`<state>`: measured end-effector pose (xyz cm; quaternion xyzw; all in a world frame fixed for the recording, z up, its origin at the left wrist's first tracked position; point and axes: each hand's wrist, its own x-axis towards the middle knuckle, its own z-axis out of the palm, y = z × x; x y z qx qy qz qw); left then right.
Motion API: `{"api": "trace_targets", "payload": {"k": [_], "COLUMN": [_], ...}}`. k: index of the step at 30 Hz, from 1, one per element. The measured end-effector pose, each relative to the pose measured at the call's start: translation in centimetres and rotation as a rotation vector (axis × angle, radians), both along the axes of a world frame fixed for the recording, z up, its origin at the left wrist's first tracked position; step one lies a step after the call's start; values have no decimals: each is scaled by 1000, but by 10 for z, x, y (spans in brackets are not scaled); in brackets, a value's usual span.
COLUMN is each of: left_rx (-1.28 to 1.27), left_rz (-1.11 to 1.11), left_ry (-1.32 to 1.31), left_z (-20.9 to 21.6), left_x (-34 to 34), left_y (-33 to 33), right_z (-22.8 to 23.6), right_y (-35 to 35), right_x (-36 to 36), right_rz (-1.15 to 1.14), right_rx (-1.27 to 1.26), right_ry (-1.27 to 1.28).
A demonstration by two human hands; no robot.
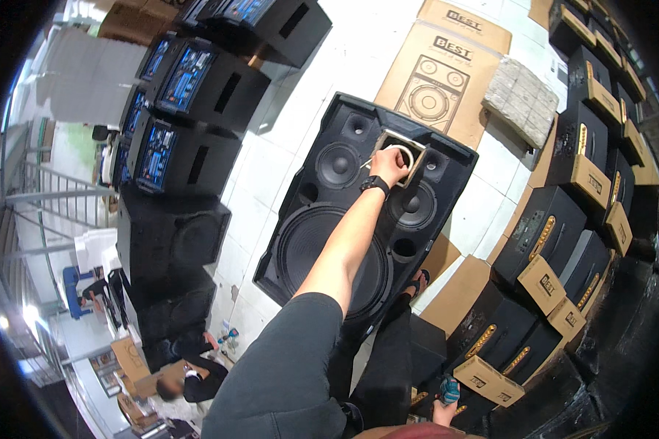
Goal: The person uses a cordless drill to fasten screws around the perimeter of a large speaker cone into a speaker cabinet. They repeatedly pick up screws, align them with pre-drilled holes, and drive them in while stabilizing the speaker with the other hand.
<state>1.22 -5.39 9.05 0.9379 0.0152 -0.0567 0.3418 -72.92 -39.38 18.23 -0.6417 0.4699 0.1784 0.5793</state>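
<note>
A large black loudspeaker cabinet [384, 282] lies face up on the floor before me, showing a big woofer [311, 252] and smaller drivers. At its far end stands a small square open box [422, 146] with a pale rim and a white ring [406, 149] inside. My left hand [390, 165], with a black wristwatch, reaches into this box with fingers bent together. Whatever lies between the fingertips is hidden. Low on the right, my right hand [444, 414] is closed around a teal power drill [449, 391].
A flattened printed carton [439, 66] and a grey block [520, 99] lie beyond the cabinet. Rows of black speakers with cardboard pieces [542, 285] line the right. Stacked black cabinets [190, 84] stand left. Another person [198, 377] works at lower left beside a teal tool [231, 334].
</note>
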Motion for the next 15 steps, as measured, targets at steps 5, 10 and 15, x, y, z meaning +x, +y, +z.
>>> {"api": "trace_targets", "payload": {"k": [5,10,15], "left_rx": [-436,-590,-986], "left_rz": [202,161,571], "left_ry": [-76,195,586], "left_z": [30,63,85], "left_x": [-54,-202,-374], "left_y": [19,89,165], "right_z": [11,25,71], "right_y": [-26,-2,78], "right_x": [33,106,179], "right_rz": [188,342,436], "right_rx": [-87,-226,0], "right_ry": [129,-169,-260]}}
